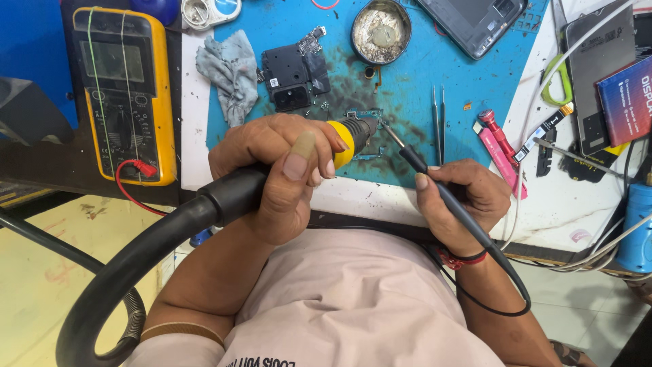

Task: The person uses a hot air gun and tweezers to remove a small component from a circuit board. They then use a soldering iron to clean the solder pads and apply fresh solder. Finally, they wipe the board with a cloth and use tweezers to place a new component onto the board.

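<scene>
My left hand [282, 166] grips a hot-air gun handle [348, 139], black with a yellow collar, its thick black hose [136, 265] trailing down to the left. The nozzle points at a small circuit board [367, 119] lying on the blue work mat [421, 75]. My right hand [465, 200] holds a slim black soldering iron [424, 170] like a pen, its metal tip reaching up-left to the same board beside the nozzle. The iron's thin cable runs back past my wrist.
A yellow multimeter [125, 92] sits far left. A grey rag [231, 71], black phone parts [295, 71], a round tin [382, 30], tweezers [438, 122], a red screwdriver [499, 139], a phone frame [475, 24] and white cables [577, 47] surround the mat.
</scene>
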